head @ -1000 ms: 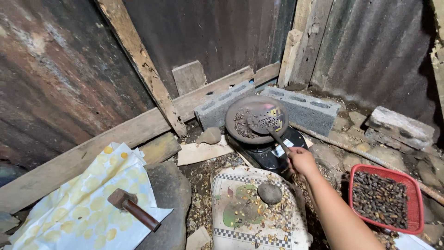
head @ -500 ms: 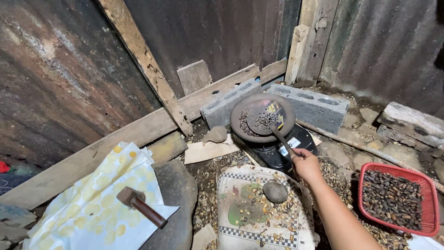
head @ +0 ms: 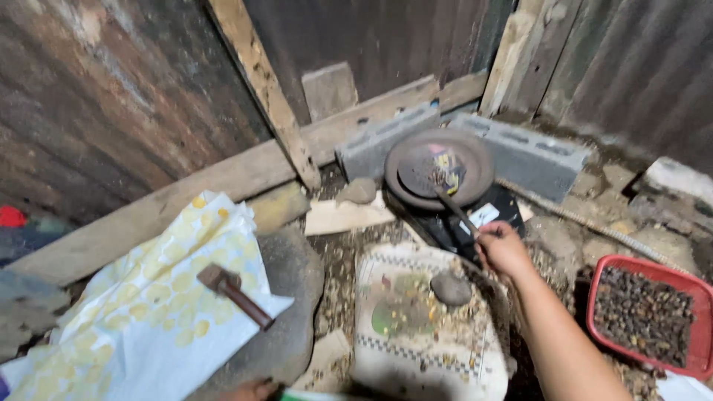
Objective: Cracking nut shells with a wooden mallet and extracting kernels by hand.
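Right hand (head: pixel 503 249): fingers curled shut around the end of a dark, thin spoon handle (head: pixel 453 209), reaching over a black stove (head: pixel 475 223).

Spoon head rests inside a round, dark metal pan (head: pixel 440 169) atop the stove, beside grey concrete blocks (head: pixel 520 152) at the wall's foot; pan contents blurred, possibly roasted seeds.

Left hand (head: pixel 249 390): only a sliver at the lower frame edge; grip cannot be told.

Rusty hammer (head: pixel 234 293): lying on yellow-patterned white cloth (head: pixel 148 327).

Grey stone (head: pixel 451 287): on a patterned sack (head: pixel 423 327).

Red plastic basket (head: pixel 646 315): holds dark seeds, right of the forearm.
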